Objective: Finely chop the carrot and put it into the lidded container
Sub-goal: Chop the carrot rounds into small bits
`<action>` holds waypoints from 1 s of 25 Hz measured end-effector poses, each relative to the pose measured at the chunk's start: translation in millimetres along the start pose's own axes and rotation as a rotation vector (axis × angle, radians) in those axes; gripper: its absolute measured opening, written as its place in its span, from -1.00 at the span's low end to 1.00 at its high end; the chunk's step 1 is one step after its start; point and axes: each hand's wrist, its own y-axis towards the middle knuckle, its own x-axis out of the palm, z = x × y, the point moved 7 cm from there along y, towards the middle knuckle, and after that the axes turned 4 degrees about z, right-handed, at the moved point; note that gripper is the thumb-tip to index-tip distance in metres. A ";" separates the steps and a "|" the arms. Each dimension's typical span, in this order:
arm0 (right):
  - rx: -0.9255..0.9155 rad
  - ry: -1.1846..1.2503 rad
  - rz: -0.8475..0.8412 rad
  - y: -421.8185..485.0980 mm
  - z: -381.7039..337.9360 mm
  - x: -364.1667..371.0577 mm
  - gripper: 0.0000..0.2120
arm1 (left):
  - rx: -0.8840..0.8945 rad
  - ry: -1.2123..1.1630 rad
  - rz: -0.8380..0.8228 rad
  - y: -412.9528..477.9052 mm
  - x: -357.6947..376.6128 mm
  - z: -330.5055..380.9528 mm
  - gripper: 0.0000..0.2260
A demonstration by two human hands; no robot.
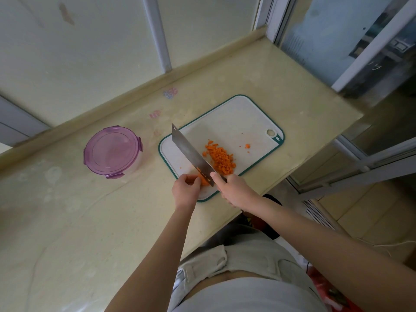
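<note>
Step in hand: chopping. A pile of diced carrot [221,159] lies mid-frame on the cutting board [236,118]. To do it well, the person should keep cuts short & even, w/ knuckles guiding the flat of the cleaver [191,154] and fingertips tucked back, feeding slowly.

The left hand [185,188], lower centre, pinches the carrot stub [203,180] w/ curled fingers [191,178]; the stub sits just right of them, against the blade. The right hand [234,190] wraps round the cleaver handle, thumb near the blade heel. The lidded container [112,152], at left on the counter [90,221], has its lid on, so it needs opening.
</note>
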 end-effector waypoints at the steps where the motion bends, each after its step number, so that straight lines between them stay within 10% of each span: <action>1: 0.006 0.004 0.003 -1.1 0.6 0.4 -0.47 | -0.007 0.008 0.003 -0.1 0.1 0.3 -0.92; 25: -0.051 -0.039 -0.032 -13.0 -30.5 -1.2 -0.63 | -0.033 0.055 -0.040 5.9 2.1 5.8 -0.95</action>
